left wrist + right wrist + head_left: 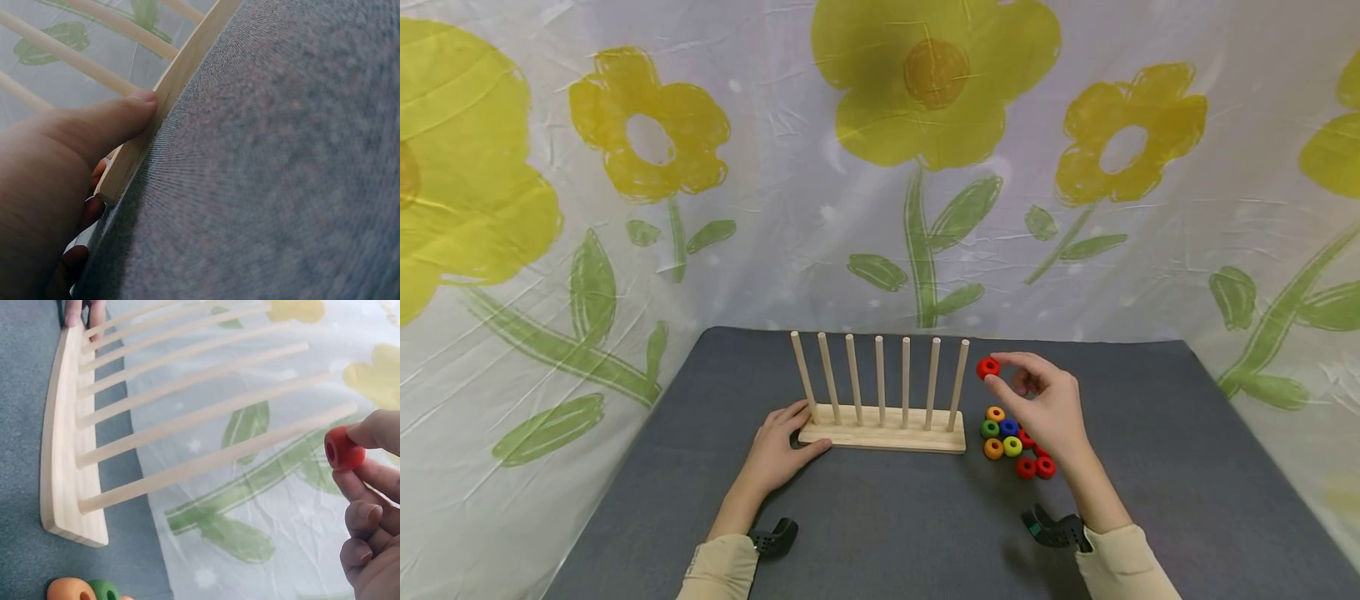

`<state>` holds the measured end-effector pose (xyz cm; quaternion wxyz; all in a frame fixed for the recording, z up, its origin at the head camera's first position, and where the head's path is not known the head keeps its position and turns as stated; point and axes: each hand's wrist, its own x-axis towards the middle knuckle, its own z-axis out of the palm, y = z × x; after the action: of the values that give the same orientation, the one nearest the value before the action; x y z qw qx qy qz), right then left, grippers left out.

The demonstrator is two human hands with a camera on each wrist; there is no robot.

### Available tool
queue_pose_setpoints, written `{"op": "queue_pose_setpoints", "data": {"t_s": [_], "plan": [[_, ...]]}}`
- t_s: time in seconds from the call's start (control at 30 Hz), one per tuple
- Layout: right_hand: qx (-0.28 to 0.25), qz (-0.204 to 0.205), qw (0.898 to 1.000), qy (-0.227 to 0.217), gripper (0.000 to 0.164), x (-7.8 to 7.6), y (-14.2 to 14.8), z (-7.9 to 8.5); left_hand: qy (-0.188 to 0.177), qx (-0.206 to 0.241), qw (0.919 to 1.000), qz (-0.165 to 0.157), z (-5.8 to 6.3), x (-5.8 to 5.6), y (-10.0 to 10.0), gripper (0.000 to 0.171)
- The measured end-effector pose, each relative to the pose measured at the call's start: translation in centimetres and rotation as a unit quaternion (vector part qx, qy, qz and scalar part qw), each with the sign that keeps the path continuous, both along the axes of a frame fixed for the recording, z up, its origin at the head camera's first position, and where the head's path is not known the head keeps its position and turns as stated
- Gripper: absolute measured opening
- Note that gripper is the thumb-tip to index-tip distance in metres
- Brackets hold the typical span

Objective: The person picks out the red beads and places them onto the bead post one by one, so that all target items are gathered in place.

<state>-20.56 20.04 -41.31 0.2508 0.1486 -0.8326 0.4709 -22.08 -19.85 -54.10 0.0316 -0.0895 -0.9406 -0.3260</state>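
A wooden peg rack (880,437) with a row of several upright pegs stands on the table. My left hand (780,450) grips the left end of its base, thumb along the front edge and fingers behind; the left wrist view shows the thumb (134,112) on the wood. My right hand (1048,404) pinches a red ring bead (988,368) between thumb and fingers, just right of the rightmost peg's tip (965,343). In the right wrist view the red bead (344,448) is apart from the pegs, its hole facing them. The pegs carry no beads.
Right of the rack lies a cluster of loose beads: orange (993,449), green (990,429), blue (1008,428), yellow (1012,447) and several red (1026,468), partly under the right hand. A dark grey cloth (895,533) covers the table. A flower-printed curtain (775,208) hangs behind.
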Motion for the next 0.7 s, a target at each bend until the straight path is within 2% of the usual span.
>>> {"op": "queue_pose_setpoints", "data": {"t_s": [0.7], "plan": [[-0.008, 0.008, 1.0, 0.013, 0.024, -0.5, -0.9, 1.7, 0.001, 0.001, 1.0, 0.0, -0.1, -0.1, -0.1, 0.082]]}}
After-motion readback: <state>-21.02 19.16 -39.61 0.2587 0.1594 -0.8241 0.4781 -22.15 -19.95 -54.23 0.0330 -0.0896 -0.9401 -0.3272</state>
